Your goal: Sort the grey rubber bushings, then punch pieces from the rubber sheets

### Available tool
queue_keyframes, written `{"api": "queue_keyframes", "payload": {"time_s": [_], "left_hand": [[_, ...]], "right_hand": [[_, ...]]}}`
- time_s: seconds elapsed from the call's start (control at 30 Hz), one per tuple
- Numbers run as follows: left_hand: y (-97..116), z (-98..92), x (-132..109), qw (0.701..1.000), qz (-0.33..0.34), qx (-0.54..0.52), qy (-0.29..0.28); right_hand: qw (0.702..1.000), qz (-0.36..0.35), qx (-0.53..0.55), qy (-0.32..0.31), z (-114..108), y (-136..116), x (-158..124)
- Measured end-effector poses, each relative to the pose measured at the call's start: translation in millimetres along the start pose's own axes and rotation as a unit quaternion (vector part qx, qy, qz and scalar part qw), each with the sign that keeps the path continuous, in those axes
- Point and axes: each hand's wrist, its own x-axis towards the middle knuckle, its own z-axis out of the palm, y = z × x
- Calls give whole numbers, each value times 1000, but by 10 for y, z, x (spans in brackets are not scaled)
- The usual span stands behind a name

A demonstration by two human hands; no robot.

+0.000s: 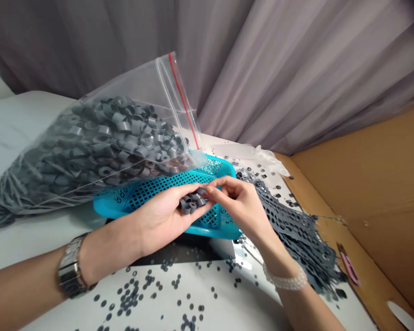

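My left hand [169, 214], palm up, cups several small grey plastic rings [190, 203]. Its fingers curl round them above a turquoise plastic basket [165, 184]. My right hand [239, 204] meets it from the right, thumb and forefinger pinched together at the edge of the pile, on what looks like one grey ring, mostly hidden by the fingertips. Leaning on the basket's left part is a large clear zip bag [100, 142] with a red strip, filled with many more grey rings. The basket's floor is partly covered by my hands and the bag.
Perforated dark grey sheets [290, 220] lie in a heap to the right. Small dark discs [129, 299] are scattered over the white table [165, 317]. A pink-handled tool [349, 266] rests by the cardboard wall [372, 184]. Grey curtains [207, 55] hang behind.
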Motion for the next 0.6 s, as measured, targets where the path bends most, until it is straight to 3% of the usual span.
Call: {"api": "queue_keyframes", "payload": {"time_s": [0.13, 0.23, 0.43, 0.6], "left_hand": [[8, 4, -11, 1000, -8, 0, -1], [11, -10, 3, 1000, 2, 1, -8], [15, -37, 17, 1000, -1, 15, -19], [42, -11, -19, 1000, -10, 0, 19]], "right_hand": [[1000, 6, -5, 0, -66, 72, 49], [998, -43, -46, 26, -106, 8, 7], [979, -121, -143, -75, -183, -164, -93], [977, -111, -171, -70, -234, -88, -37]]}}
